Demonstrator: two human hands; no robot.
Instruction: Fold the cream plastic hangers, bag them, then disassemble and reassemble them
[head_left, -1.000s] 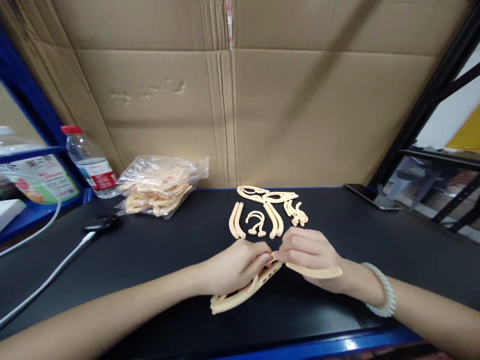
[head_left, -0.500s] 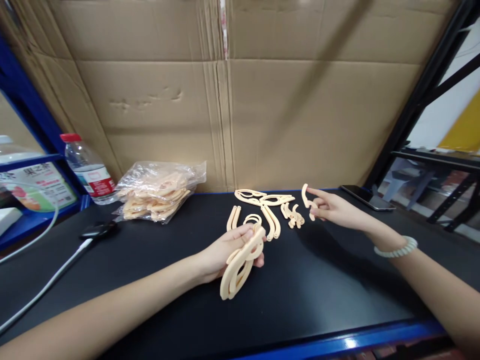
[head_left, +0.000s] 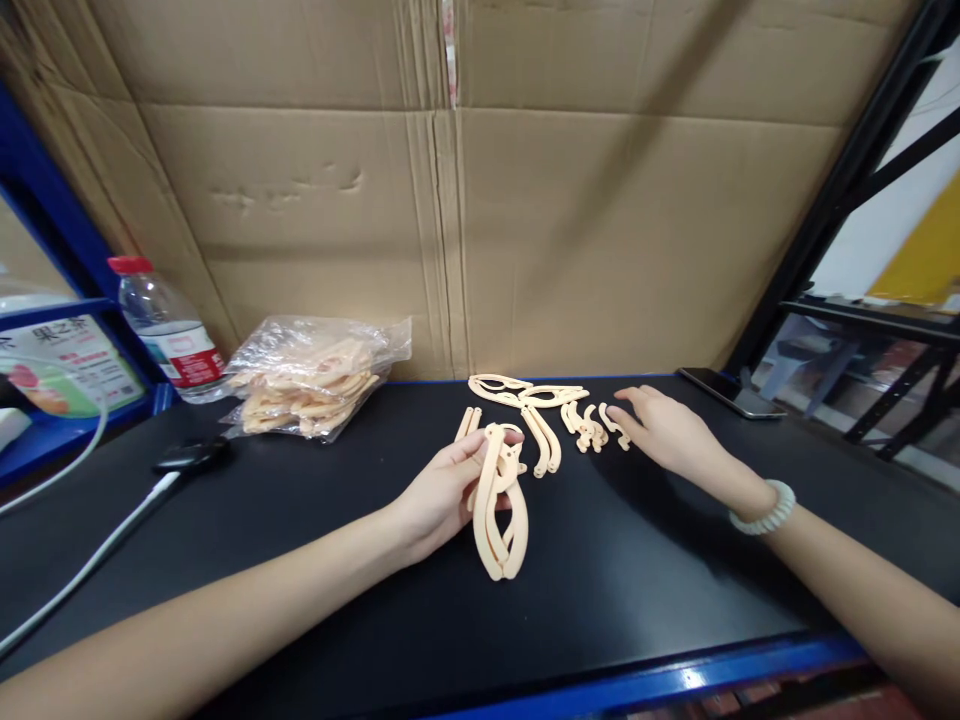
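One beige assy (head_left: 481, 520) gripped in L hand (head_left: 442, 495), R hand (head_left: 667, 430) half-open, empty, by curved pcs (head_left: 597, 434)

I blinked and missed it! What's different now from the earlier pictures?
The right hand moved forward and rightward, away from the left hand. It seems to have let go of the curved piece, which now lies beside the small pieces. The left hand still holds the cream frame, now turned to point toward the person. The bag, bottle and phone stayed put.
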